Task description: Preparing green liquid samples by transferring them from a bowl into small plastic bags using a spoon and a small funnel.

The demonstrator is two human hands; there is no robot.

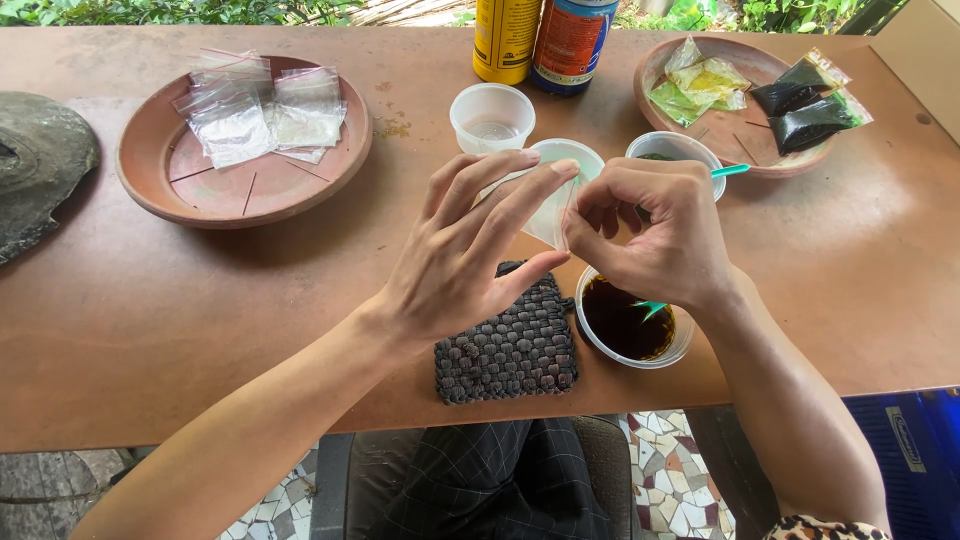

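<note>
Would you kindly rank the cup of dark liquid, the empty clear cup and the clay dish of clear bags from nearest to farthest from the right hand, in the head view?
From the right hand:
1. Cup of dark liquid, just below it.
2. Empty clear cup, up and left.
3. Clay dish of clear bags, far left.

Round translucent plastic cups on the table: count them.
4. Empty one by the bottles; one behind the raised hands; one with a teal spoon; one holding dark liquid. Hands may hide more.

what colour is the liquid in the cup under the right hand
Dark brown, almost black, in the clear cup; seen in the head view.
</note>
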